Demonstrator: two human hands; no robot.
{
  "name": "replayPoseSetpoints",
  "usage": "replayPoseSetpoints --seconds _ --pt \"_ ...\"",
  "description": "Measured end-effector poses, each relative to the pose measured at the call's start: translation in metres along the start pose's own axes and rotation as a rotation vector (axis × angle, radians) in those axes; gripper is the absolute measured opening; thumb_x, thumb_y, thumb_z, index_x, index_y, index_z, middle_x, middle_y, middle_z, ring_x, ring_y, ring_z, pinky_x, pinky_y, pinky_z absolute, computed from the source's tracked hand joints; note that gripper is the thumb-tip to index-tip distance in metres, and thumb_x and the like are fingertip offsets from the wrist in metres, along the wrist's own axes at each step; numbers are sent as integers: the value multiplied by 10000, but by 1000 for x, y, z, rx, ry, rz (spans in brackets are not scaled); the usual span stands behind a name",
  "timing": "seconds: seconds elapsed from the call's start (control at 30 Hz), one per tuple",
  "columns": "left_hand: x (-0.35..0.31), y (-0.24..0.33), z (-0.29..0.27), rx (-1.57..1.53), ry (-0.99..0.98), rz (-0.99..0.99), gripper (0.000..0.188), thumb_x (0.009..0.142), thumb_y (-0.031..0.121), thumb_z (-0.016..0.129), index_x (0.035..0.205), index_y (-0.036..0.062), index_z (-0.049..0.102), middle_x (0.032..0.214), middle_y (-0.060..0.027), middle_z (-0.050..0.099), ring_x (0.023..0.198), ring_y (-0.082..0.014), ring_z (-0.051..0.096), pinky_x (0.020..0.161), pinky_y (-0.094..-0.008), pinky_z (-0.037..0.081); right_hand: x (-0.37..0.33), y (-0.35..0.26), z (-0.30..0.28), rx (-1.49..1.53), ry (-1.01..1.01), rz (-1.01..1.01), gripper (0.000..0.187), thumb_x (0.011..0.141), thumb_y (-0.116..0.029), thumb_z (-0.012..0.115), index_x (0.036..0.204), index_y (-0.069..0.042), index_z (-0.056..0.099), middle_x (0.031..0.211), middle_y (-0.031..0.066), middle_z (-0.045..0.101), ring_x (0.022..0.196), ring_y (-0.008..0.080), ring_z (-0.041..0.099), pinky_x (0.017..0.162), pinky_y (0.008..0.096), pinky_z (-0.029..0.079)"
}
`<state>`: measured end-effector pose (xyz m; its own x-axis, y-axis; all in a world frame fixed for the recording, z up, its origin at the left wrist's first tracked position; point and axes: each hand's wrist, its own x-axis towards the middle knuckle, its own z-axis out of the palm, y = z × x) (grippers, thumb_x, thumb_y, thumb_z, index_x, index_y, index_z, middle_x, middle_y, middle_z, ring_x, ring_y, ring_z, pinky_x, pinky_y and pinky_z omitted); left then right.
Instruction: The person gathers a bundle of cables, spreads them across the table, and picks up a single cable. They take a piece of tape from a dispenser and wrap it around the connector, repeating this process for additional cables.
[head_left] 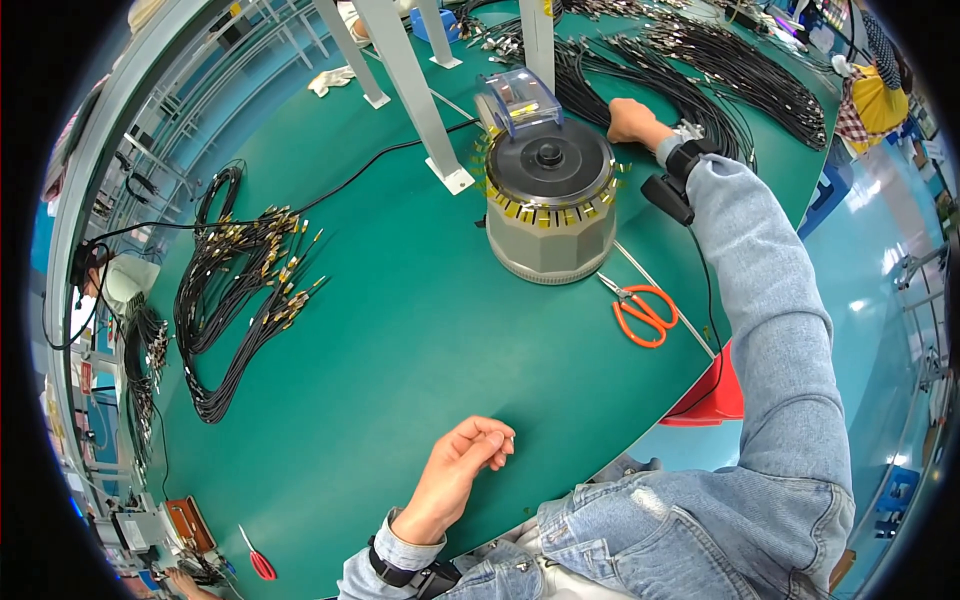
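Observation:
My left hand (462,468) is over the near part of the green table, thumb and forefinger pinched together. Whatever is between those fingertips is too small to make out. My right arm stretches far forward, and the right hand (635,123) is at the edge of a bundle of black cables (585,85), its fingers curled downward and partly hidden. Left of that hand stands a round grey tape dispenser (550,235) with a black top and a clear bluish cover (525,100). Short yellow tape pieces stick out around its rim. Orange-handled scissors (645,315) lie beside its base, touched by neither hand.
More black cables (740,75) cover the far right of the table. Another cable bundle (215,330) with gold-coloured ends lies at the left. Grey metal posts (410,90) rise behind the dispenser. Red-handled snips (260,562) lie at the near left; a red bin (715,395) stands below the right edge.

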<state>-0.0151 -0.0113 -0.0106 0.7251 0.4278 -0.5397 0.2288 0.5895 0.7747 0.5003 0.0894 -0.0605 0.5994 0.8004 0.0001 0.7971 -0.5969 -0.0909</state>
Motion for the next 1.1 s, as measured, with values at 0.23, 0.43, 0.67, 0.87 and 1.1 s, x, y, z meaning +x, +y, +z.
replayPoseSetpoints --seconds 0.23,0.43,0.67,0.87,1.1 --pt "-4 -1 1 1 -18 13 133 899 127 509 947 20 571 820 -16 571 712 -73 492 672 -207 407 -17 6 -12 15 92 35 256 606 -115 592 786 64 624 902 259 616 854 386 608 726 412 501" --pt "1 10 17 76 -103 68 147 899 143 514 954 20 574 816 -14 568 713 -76 493 671 -211 405 -41 59 -86 365 222 -8 239 628 -154 576 759 36 638 750 202 632 707 264 636 625 351 483" --pt "55 33 89 136 -350 154 311 903 251 523 1121 30 511 973 -46 579 887 -118 544 772 -252 428 -142 93 -96 798 251 -1 220 654 -112 543 806 44 569 639 27 520 564 101 455 530 257 383" --pt "160 52 159 -15 -318 233 718 829 493 568 1242 -47 335 1158 -108 486 1173 -211 423 936 -346 368 -209 89 -59 713 480 -172 252 642 -135 562 810 49 522 598 78 487 577 115 461 521 307 392" --pt "269 92 197 -293 -117 341 627 757 471 673 1034 -54 471 888 -80 505 939 -255 523 809 -384 432 -232 67 -28 492 497 -393 250 626 -106 573 828 30 516 684 182 507 615 300 522 568 384 421"
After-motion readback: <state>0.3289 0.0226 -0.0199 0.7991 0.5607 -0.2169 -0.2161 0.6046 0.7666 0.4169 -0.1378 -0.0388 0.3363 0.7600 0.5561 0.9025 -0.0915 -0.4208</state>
